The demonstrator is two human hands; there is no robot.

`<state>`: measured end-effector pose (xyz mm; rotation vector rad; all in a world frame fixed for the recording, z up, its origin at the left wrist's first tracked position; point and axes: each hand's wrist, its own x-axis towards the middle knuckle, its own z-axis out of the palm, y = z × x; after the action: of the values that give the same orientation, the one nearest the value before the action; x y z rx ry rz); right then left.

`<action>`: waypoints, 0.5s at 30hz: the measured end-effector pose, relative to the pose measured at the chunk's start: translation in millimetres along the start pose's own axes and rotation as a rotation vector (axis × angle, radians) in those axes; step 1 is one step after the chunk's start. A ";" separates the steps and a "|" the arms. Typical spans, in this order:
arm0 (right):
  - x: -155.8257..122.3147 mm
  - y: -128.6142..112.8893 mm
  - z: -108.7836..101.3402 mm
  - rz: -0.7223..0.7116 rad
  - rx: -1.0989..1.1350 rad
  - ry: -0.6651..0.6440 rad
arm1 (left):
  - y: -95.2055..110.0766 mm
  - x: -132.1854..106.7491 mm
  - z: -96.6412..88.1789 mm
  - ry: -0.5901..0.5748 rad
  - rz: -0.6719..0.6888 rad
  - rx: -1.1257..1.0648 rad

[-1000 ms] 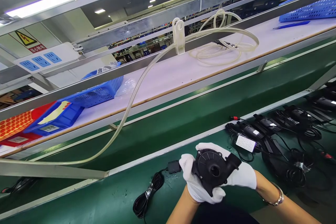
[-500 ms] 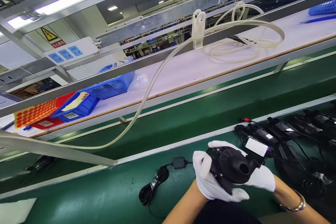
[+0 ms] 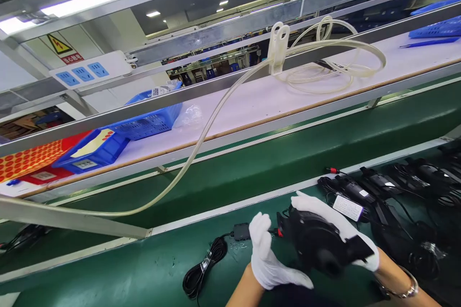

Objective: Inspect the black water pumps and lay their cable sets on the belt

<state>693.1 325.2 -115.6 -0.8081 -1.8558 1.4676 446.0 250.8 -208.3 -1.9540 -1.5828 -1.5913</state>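
Note:
A black pump-like unit [image 3: 315, 242] with a round housing and a short round outlet rests in my right hand [image 3: 334, 218], which grips it from the far and right side. Motion blurs its near part. My left hand [image 3: 268, 256], also in a white glove, is open just left of the unit, thumb apart from the fingers, palm turned toward it. Left of that hand lies a bundled black cable [image 3: 207, 264] with a small black box [image 3: 241, 231] on its lead. A bit of red [image 3: 278, 232] shows beside the unit's left edge.
Several similar black units [image 3: 385, 187] with cables lie on the green bench [image 3: 118, 273] at right, a white label [image 3: 347, 207] among them. Above runs a shelf [image 3: 237, 115] with blue bins [image 3: 151, 120] and a clear hose [image 3: 201, 139] drooping to the left.
My left hand has let go of the black unit and opened to its left. The unit has turned in my right hand, its outlet now lower. The view has shifted slightly.

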 end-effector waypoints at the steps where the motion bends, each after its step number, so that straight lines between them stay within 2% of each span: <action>1: 10.5 -6.1 2.5 -0.041 -0.036 -0.010 | 0.0 -0.8 -3.9 -0.002 0.024 -0.015; 2: 20.4 -11.5 4.7 -0.083 -0.060 -0.015 | -0.6 -2.8 -6.9 -0.008 0.002 -0.012; 4: 35.4 -18.7 8.1 -0.150 -0.055 -0.019 | -4.6 -10.8 -11.2 -0.032 -0.137 0.030; 7: 44.7 -21.6 11.2 -0.163 0.007 -0.038 | -15.1 -30.0 -15.2 -0.051 -0.296 0.060; 11: 46.4 -21.5 11.8 -0.096 0.054 -0.054 | -27.7 -57.8 -19.8 -0.067 -0.467 0.084; 15: 43.7 -16.7 6.9 0.051 0.182 -0.026 | -39.0 -79.6 -22.0 -0.073 -0.568 0.134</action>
<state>659.6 352.2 -96.0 -0.7564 -1.7023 1.6590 412.5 204.4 -279.4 -1.5917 -2.3583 -1.5365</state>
